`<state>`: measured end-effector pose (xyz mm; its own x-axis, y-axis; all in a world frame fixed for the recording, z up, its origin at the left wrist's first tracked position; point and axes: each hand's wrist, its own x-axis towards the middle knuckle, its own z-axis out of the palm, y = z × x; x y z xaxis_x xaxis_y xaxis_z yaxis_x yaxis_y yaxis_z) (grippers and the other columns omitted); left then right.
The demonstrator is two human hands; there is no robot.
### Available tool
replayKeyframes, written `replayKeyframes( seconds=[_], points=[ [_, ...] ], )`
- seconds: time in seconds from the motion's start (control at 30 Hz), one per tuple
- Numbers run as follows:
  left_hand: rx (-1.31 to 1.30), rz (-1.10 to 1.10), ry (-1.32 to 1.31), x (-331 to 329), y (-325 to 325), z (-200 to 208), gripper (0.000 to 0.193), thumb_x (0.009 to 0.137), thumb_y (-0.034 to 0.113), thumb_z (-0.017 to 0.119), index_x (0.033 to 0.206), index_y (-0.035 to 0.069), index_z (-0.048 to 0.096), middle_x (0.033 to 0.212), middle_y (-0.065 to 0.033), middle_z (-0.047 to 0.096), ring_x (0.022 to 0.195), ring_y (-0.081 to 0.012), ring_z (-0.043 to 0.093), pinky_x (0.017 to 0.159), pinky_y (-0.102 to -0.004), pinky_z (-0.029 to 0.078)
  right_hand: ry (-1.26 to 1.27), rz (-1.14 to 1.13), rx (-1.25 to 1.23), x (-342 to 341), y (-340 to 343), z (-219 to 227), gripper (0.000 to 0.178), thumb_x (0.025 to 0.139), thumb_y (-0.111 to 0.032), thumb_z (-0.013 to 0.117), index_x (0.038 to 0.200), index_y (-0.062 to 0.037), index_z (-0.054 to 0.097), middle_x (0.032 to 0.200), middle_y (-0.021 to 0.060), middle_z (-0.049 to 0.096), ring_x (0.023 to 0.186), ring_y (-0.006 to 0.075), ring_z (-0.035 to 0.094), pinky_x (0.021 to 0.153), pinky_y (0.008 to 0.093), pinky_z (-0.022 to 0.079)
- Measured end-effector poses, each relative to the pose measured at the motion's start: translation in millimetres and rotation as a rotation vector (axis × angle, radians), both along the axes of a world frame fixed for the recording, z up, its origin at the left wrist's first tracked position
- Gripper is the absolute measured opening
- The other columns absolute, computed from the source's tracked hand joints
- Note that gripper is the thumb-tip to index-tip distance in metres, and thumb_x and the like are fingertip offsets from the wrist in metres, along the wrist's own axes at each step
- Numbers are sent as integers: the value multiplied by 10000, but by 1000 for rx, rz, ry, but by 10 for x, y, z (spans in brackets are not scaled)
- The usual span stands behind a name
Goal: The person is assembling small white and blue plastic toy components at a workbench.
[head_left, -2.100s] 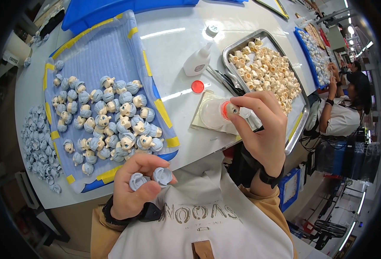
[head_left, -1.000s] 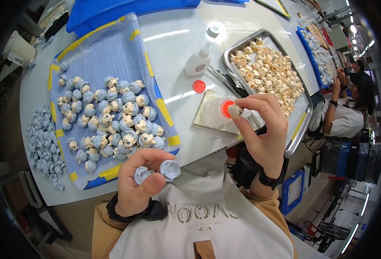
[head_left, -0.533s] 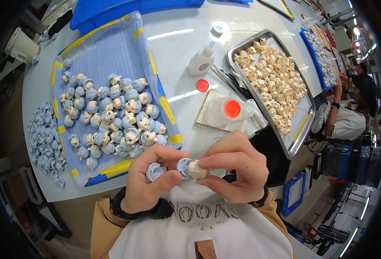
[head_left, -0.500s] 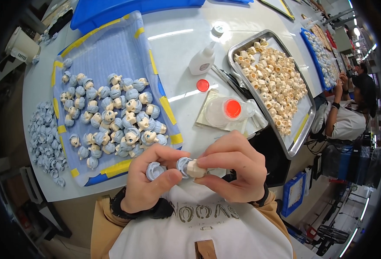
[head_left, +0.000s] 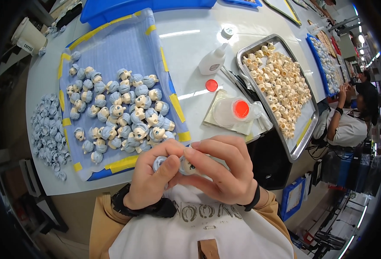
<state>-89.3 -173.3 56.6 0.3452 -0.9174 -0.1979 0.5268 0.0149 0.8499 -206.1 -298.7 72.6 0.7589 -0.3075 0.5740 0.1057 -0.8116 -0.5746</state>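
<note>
My left hand (head_left: pixel 149 179) and my right hand (head_left: pixel 223 170) meet close to my chest, just below the table edge. Together they pinch a small doll head (head_left: pixel 186 166) with a pale face, and a light blue hair piece (head_left: pixel 159 162) sits against it under my left fingers. Just beyond my hands lies a blue tray (head_left: pixel 113 52) lined with clear film, holding several finished doll heads with blue hair (head_left: pixel 125 114).
A metal tray (head_left: pixel 300 142) of bare pale heads stands at the right. A white glue bottle (head_left: pixel 212 60), a red cap (head_left: pixel 211 85) and a small red-filled dish (head_left: pixel 241 108) sit between the trays. Loose blue hair pieces (head_left: pixel 48 129) are piled at the left. Another person (head_left: pixel 350 116) sits far right.
My right hand left the red-filled dish and came down to my left hand. Both hands now press the face piece and hair piece together, closer than half a second ago.
</note>
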Motion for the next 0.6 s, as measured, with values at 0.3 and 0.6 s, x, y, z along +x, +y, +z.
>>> replayKeyframes(
  seconds=[0.3, 0.6],
  points=[
    [126, -131, 134, 2, 61, 46, 523, 934, 466, 500, 1171, 0, 503, 801, -9, 544, 561, -37, 431, 473, -183, 310, -19, 31, 35, 53, -5, -42, 408, 634, -195, 716, 997, -20, 651, 985, 80, 632, 803, 248, 582, 718, 340, 408],
    [67, -75, 109, -28, 76, 58, 366, 964, 396, 484, 937, 34, 531, 758, 22, 466, 563, -13, 407, 463, -169, 292, -55, 121, 150, 75, -21, -44, 387, 631, -215, 736, 953, -15, 656, 939, 82, 643, 725, 223, 560, 699, 332, 373]
  ],
)
